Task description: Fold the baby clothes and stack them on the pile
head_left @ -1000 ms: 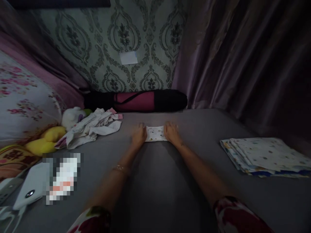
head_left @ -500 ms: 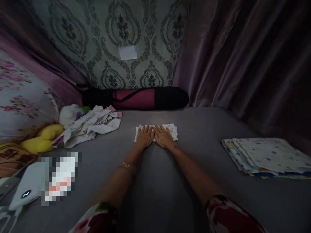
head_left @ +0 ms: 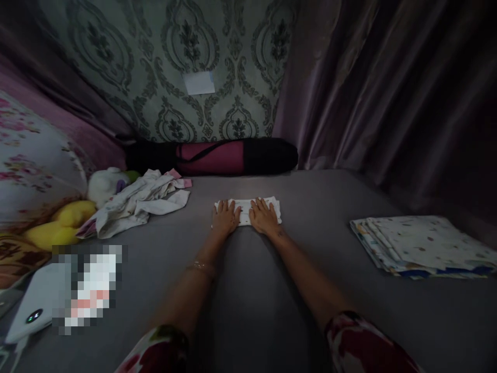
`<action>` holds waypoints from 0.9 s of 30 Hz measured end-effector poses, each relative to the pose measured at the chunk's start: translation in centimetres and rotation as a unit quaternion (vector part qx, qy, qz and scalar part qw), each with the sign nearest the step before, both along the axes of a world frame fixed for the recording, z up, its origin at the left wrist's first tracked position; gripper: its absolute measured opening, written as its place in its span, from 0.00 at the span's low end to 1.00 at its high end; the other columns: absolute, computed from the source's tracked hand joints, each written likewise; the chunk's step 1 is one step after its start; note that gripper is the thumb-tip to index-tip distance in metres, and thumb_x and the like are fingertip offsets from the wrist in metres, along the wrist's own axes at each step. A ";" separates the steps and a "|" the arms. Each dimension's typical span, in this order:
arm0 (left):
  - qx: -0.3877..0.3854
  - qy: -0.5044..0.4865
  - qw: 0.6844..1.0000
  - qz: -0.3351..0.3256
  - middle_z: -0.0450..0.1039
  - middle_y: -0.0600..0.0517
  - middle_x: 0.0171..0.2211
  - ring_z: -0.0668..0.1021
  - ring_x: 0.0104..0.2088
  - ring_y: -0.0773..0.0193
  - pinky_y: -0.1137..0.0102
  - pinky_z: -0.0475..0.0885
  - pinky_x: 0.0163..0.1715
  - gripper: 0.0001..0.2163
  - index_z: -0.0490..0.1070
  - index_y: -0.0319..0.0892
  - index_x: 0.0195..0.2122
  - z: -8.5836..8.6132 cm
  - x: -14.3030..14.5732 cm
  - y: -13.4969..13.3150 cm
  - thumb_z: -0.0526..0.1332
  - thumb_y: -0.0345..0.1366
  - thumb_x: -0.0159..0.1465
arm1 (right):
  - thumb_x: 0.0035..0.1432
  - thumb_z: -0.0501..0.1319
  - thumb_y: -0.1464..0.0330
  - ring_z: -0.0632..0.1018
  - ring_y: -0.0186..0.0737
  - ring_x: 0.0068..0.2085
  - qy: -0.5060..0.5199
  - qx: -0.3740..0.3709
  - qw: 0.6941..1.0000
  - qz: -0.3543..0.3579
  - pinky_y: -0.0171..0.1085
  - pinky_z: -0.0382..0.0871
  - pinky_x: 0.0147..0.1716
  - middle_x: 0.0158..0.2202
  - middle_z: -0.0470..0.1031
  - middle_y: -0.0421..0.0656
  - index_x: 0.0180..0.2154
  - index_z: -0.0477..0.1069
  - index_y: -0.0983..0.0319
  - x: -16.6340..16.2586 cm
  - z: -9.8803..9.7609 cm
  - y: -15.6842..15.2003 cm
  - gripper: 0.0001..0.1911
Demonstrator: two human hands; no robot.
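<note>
A small white folded cloth (head_left: 244, 212) with dark specks lies flat on the grey bed sheet (head_left: 248, 280), straight ahead of me. My left hand (head_left: 226, 216) rests palm down on its left part, fingers spread. On its right part lies my right hand (head_left: 264, 215), also flat with fingers apart. Between the two hands a strip of the cloth shows. The palms hide the rest of it, and neither hand grips anything.
Crumpled white and pink clothes (head_left: 143, 202) lie at the left, beside a yellow plush toy (head_left: 62, 223) and a white one (head_left: 104, 186). A white power bank (head_left: 42, 295) is nearer. Folded patterned cloths (head_left: 423, 246) sit at right. A black and maroon bag (head_left: 213, 157) lies along the wall.
My hands have slid apart along the cloth, from touching at its middle to its left and right parts. The view has shifted slightly.
</note>
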State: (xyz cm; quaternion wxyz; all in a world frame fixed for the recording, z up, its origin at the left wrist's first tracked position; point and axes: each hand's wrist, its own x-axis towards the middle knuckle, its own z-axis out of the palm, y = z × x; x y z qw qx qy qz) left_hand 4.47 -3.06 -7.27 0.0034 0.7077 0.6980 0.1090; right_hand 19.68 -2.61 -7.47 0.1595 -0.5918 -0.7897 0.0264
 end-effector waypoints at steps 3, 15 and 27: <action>-0.020 -0.009 1.000 0.005 0.55 0.39 0.67 0.55 0.68 0.45 0.48 0.48 0.65 0.28 0.57 0.39 0.66 -0.6 -0.3 0.1 0.41 0.47 0.70 | 0.69 0.44 0.63 0.54 0.46 0.68 0.003 -0.011 1.000 -0.014 0.53 0.42 0.65 0.68 0.56 0.49 0.65 0.58 0.63 0.0 -0.6 -0.1 0.26; -0.009 -0.019 1.000 0.007 0.55 0.41 0.67 0.56 0.68 0.49 0.51 0.49 0.65 0.26 0.57 0.40 0.66 -0.8 -0.7 0.1 0.42 0.45 0.70 | 0.69 0.43 0.62 0.53 0.47 0.69 0.023 -0.045 0.999 0.000 0.53 0.41 0.65 0.68 0.54 0.50 0.65 0.57 0.65 0.2 -0.2 0.1 0.28; -0.018 0.008 0.998 0.060 0.54 0.39 0.67 0.57 0.67 0.46 0.54 0.53 0.64 0.29 0.56 0.31 0.66 -0.8 -2.2 -0.1 0.41 0.45 0.70 | 0.68 0.44 0.63 0.54 0.55 0.68 0.007 -0.033 0.991 -0.126 0.50 0.47 0.64 0.67 0.54 0.60 0.64 0.54 0.78 2.6 -0.5 0.6 0.31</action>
